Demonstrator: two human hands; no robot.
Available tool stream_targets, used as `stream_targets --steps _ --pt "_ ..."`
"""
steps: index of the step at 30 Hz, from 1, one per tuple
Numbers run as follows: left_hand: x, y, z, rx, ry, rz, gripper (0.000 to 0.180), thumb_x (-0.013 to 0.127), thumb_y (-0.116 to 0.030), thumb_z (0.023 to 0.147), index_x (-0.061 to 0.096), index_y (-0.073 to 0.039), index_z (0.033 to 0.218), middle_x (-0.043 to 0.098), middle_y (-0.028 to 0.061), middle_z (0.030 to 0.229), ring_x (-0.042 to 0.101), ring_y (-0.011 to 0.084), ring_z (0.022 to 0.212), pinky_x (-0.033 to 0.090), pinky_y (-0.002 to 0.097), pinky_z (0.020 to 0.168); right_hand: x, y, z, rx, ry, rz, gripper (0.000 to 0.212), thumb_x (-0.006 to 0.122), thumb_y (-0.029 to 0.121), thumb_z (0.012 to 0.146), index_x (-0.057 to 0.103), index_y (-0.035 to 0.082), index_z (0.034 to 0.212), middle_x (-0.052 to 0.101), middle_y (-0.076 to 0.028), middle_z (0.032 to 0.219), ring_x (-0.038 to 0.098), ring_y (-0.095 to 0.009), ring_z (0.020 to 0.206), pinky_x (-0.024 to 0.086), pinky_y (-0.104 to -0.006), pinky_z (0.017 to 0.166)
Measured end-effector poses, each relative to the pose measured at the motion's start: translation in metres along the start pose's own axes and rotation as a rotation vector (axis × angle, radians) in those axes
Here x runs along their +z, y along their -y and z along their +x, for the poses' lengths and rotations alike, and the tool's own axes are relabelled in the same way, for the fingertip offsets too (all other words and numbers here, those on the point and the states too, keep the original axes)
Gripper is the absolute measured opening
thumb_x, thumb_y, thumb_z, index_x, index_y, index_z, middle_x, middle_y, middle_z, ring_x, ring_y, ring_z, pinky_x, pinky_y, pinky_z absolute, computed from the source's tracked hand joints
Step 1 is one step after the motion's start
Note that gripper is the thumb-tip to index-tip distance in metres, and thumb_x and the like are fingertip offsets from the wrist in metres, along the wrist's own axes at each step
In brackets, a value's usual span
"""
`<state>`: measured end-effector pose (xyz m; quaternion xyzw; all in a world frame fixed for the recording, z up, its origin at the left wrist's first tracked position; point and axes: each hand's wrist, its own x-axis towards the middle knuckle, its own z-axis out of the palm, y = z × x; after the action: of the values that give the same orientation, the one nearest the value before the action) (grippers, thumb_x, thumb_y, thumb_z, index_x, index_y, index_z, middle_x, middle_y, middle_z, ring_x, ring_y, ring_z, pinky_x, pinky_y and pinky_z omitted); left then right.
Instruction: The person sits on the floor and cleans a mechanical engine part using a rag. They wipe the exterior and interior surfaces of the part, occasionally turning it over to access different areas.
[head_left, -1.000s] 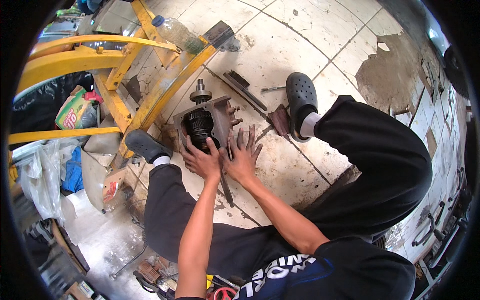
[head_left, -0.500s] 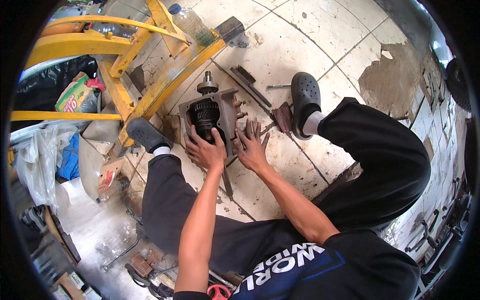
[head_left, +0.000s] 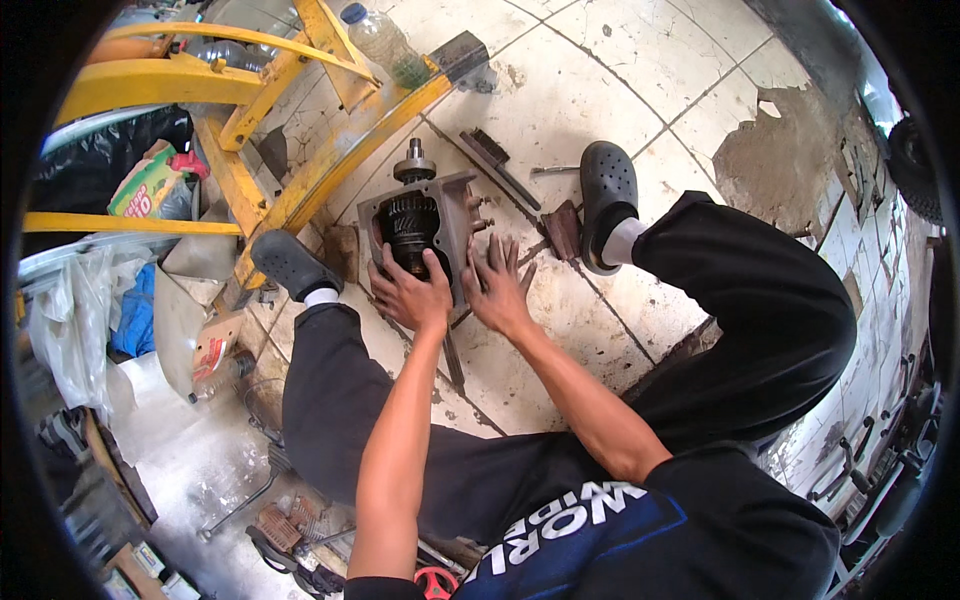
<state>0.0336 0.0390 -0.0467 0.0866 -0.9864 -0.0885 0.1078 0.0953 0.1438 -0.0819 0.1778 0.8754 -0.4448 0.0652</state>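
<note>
A grey metal gearbox housing (head_left: pixel 458 215) rests on the tiled floor between my feet, its open side facing up. Inside lies a dark gear cluster (head_left: pixel 409 222), and a splined shaft (head_left: pixel 414 162) sticks out of the far end. My left hand (head_left: pixel 412 295) is closed over the housing's near end, its thumb and fingers bent around the lower end of the gears; the fingertips are partly hidden. Against the housing's right side, below two brassy fittings, my right hand (head_left: pixel 500 290) has its fingers spread and grips nothing.
A brush (head_left: pixel 486 147) and a flat bar (head_left: pixel 515 185) lie beyond the housing. A rusty metal block (head_left: pixel 563 232) sits near my right shoe (head_left: pixel 609 190). A yellow metal frame (head_left: pixel 340 160) stands at left, with a plastic bottle (head_left: pixel 385 45) behind it. A thin bar (head_left: pixel 452 358) lies nearer me.
The view has shifted slightly. My right hand's fingers have moved a little at the housing's side; my left hand stays at its near end.
</note>
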Motion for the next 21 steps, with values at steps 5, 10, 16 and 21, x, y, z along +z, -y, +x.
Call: stream_targets --steps 5,10,16,21 --pt "0.001 -0.007 0.004 -0.010 0.040 -0.041 0.069 0.056 -0.054 0.086 0.038 -0.017 0.142 0.036 0.0211 0.140 0.036 0.0415 0.129 0.026 0.0572 0.105 -0.004 0.001 0.031 0.103 -0.034 0.165 0.067 0.037 0.062 0.094 0.041 0.021 0.148 0.013 -0.019 0.160 -0.004 -0.048 0.146 -0.009 -0.0707 0.107" --pt "-0.001 0.002 0.001 0.008 0.017 -0.022 0.070 0.054 -0.055 0.087 0.037 -0.017 0.143 0.033 0.0210 0.144 0.035 0.0417 0.130 0.026 0.0585 0.105 0.001 0.004 -0.004 0.085 0.017 0.087 0.064 0.036 0.060 0.096 0.042 0.021 0.147 0.009 -0.023 0.160 -0.004 -0.048 0.146 -0.007 -0.0700 0.108" --pt "0.001 0.003 -0.001 -0.011 0.001 -0.021 0.068 0.054 -0.055 0.087 0.038 -0.018 0.142 0.034 0.0224 0.142 0.035 0.0435 0.130 0.025 0.0585 0.105 0.006 -0.006 -0.020 0.109 0.103 0.171 0.065 0.041 0.059 0.094 0.042 0.022 0.147 0.011 -0.022 0.160 -0.004 -0.047 0.146 -0.005 -0.0670 0.111" --pt "0.001 -0.006 0.007 -0.008 0.048 -0.028 0.067 0.053 -0.055 0.087 0.040 -0.018 0.142 0.036 0.0219 0.141 0.036 0.0426 0.130 0.028 0.0563 0.104 0.009 -0.008 0.013 0.144 -0.006 0.207 0.075 0.038 0.067 0.091 0.037 0.021 0.150 0.016 -0.016 0.160 -0.003 -0.044 0.147 -0.004 -0.0713 0.108"
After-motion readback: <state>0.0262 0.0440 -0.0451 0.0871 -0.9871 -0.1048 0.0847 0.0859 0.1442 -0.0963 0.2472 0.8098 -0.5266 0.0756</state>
